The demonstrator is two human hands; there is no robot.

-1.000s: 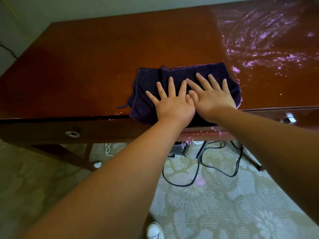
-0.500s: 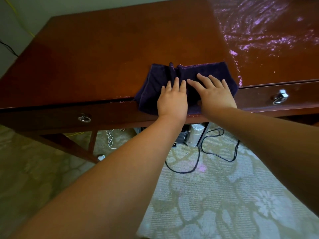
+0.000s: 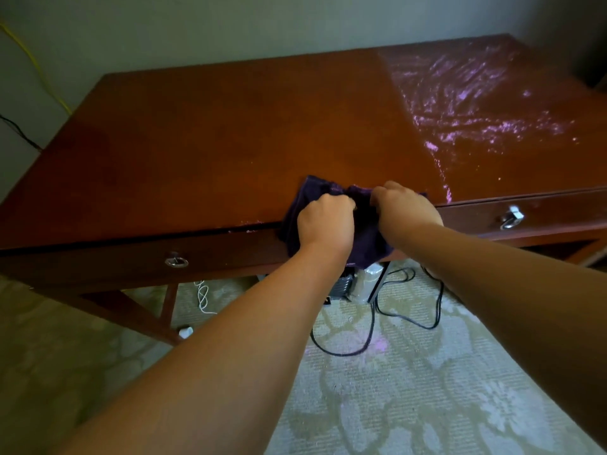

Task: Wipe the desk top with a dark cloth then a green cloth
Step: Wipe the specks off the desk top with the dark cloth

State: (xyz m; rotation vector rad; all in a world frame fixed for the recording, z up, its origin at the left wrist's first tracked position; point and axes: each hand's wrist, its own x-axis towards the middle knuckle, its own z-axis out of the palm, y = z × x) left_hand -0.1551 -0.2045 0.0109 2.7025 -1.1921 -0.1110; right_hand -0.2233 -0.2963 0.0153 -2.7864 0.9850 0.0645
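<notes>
- The left hand (image 3: 325, 221) and right hand (image 3: 407, 208) both clutch the dark cloth (image 3: 366, 234), which is bunched at the front edge of the desk top (image 3: 230, 142) and half hanging over it.
- If pulled further, the cloth may slide off the edge.
- The wet sheen (image 3: 476, 110) on the right risks being missed.

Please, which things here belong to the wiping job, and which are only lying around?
For the job: dark purple cloth, reddish-brown wooden desk top, left hand and right hand, both gripping the cloth.

Just lying about: black cables, thin white cord, yellow wire, pale patterned carpet.
</notes>
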